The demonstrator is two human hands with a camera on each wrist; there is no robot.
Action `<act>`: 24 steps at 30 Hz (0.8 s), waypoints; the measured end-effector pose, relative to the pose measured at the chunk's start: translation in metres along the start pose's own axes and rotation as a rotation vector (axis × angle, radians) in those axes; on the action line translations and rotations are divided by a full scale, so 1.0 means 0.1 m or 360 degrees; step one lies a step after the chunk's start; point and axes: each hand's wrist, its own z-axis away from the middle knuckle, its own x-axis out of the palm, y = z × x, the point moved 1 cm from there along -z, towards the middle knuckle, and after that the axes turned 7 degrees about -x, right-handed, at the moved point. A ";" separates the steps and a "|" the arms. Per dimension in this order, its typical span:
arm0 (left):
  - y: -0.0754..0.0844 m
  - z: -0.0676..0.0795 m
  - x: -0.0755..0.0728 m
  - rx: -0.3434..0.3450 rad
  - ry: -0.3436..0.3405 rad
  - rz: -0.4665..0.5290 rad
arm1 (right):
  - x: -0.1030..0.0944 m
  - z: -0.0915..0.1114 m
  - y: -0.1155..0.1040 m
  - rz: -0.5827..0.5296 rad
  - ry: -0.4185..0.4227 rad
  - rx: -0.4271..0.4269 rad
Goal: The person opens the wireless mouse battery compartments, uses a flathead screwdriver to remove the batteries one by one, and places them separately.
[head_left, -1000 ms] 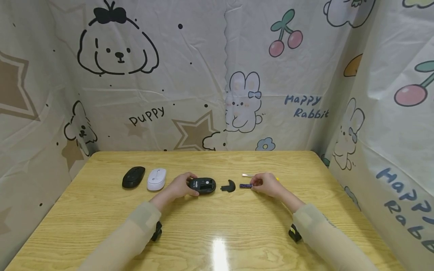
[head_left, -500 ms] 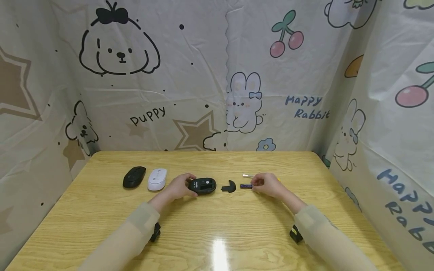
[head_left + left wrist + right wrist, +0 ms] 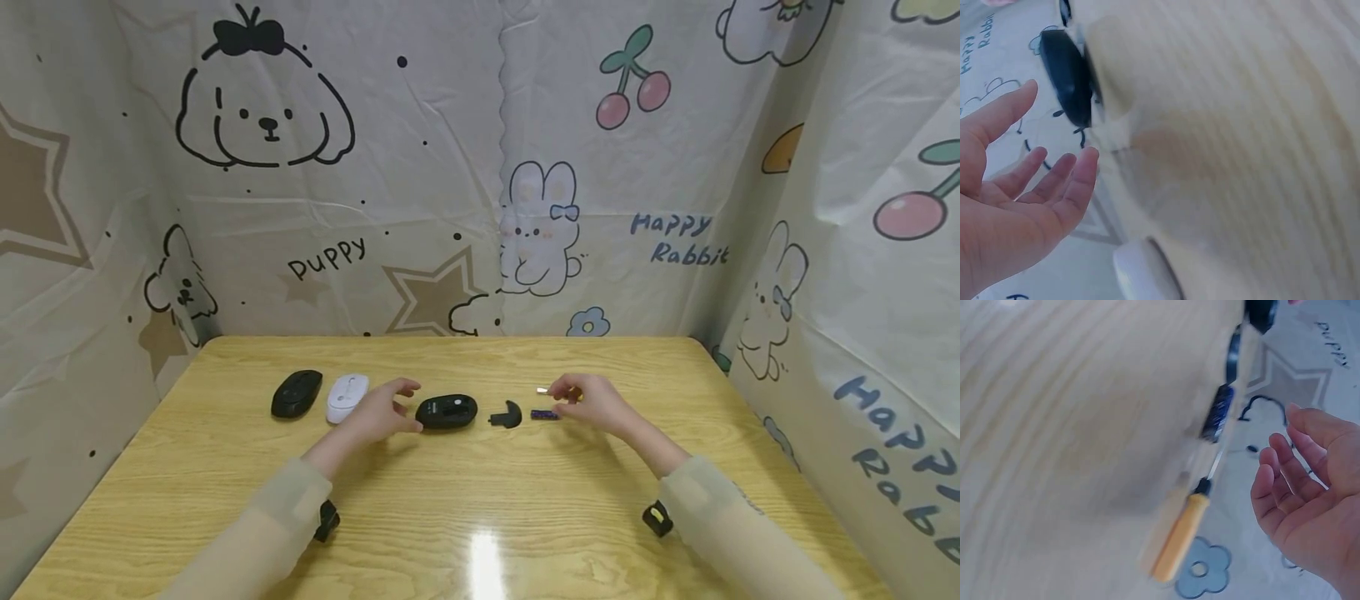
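Note:
A black computer mouse [image 3: 447,412] lies underside up on the table, its battery slot showing. My left hand [image 3: 377,414] is just to its left, fingers spread and holding nothing; the left wrist view shows a gap between those fingertips [image 3: 1090,156] and the mouse. To the mouse's right is a black battery cover [image 3: 512,414], then a dark blue battery [image 3: 543,414] lying flat. Over the battery's right end hovers my right hand [image 3: 597,404], its fingers loosely bent with nothing between them. A screwdriver with a yellow handle [image 3: 1180,540] lies behind the battery, partly hidden by this hand in the head view.
At the left of the table [image 3: 480,483] another black mouse [image 3: 297,394] and a white mouse [image 3: 347,397] stand side by side, the white one close behind my left hand. A patterned cloth [image 3: 420,167] hangs around the back and sides.
My left hand has let go of the black mouse and drawn back left. The right hand has released the battery and lifted slightly; the battery stays in place.

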 end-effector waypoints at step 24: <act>0.21 0.39 -0.50 0.0087 0.0227 -0.0021 | 0.11 -0.39 -0.97 -0.0335 0.0128 -0.0217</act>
